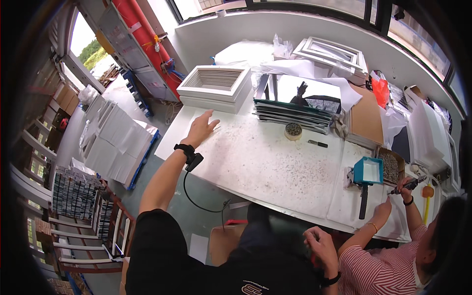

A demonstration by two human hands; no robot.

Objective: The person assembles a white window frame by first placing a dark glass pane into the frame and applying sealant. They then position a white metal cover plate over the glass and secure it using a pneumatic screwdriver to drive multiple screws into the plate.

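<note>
The left hand, spread and empty, was at the white tabletop, just before the stacked white rectangular frames; the right hand curled loosely, contents unclear. Frames looked light, stiff, best gripped by opposite outer rims.

Stack of white rectangular frames, lying flat on the white bench at its far left part, close to the left edge. The frames are piled squarely one on another, with their outer sides nearly flush, so that the pile reads as a single low block. The long sides run roughly from left to right. The topmost frame shows a flat, smooth border around an open rectangular centre; within this opening, the inner edges of the lower frames appear as closely spaced parallel lines. The exact number of frames cannot be told.
</note>
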